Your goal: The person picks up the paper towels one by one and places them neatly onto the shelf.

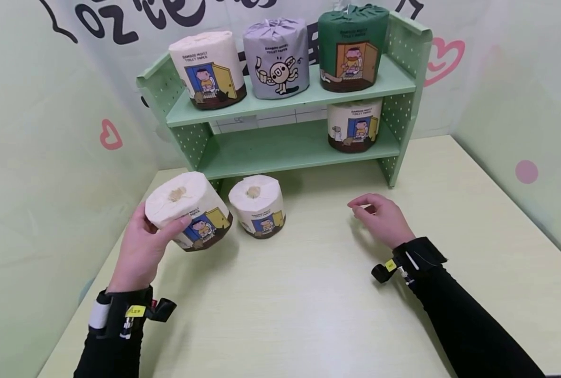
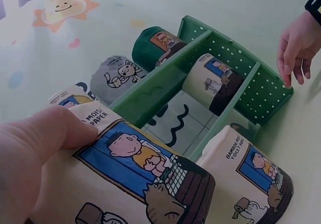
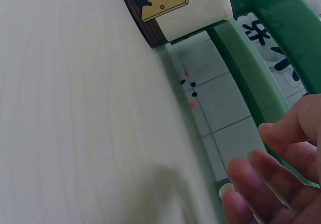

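Observation:
My left hand (image 1: 141, 249) grips a white toilet paper roll (image 1: 190, 210) with a cartoon wrapper, its thumb across the printed front. That roll is tilted and held above the table, left of the shelf's front. In the left wrist view the thumb (image 2: 50, 138) presses on the wrapper of the held roll (image 2: 130, 179). Beside it a second white toilet paper roll (image 1: 258, 207) stands upright on the table. My right hand (image 1: 382, 218) hovers over the table at the right, fingers loosely bent and holding nothing; the right wrist view shows its fingers (image 3: 281, 184) in front of the shelf.
A green two-tier shelf (image 1: 285, 149) stands at the back of the table (image 1: 299, 294). On its top tier are a white roll (image 1: 209, 71), a purple roll (image 1: 277, 59) and a green roll (image 1: 353, 47). Another white roll (image 1: 354, 126) sits at the lower tier's right end.

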### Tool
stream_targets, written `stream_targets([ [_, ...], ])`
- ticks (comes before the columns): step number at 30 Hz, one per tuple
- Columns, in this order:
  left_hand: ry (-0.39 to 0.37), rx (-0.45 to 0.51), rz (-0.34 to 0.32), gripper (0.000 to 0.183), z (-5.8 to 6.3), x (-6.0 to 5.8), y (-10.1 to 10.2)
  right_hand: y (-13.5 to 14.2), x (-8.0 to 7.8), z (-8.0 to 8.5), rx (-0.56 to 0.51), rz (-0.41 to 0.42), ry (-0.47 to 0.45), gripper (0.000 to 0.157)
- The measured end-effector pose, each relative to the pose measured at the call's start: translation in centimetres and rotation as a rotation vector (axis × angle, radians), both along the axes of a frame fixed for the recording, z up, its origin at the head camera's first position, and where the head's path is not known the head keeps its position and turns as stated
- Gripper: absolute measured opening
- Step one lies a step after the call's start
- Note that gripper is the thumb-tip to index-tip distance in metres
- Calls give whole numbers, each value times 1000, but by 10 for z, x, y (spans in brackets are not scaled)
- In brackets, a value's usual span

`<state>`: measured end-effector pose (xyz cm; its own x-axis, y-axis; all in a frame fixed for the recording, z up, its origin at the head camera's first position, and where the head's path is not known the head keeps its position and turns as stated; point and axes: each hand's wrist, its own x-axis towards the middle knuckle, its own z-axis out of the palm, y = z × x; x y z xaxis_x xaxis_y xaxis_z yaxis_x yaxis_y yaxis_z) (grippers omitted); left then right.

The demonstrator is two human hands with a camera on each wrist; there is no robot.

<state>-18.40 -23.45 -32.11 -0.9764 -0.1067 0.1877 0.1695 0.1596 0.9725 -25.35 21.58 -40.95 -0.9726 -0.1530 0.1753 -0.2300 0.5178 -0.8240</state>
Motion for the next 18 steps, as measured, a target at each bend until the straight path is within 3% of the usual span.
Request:
stream_targets([
  [11,39,18,-76,63,21,-15,20,-1,2,2,-3,7,-13,21],
  [18,29,-34,-73,63,34,-32,37,-1,3,3,-6,6,-10,21],
])
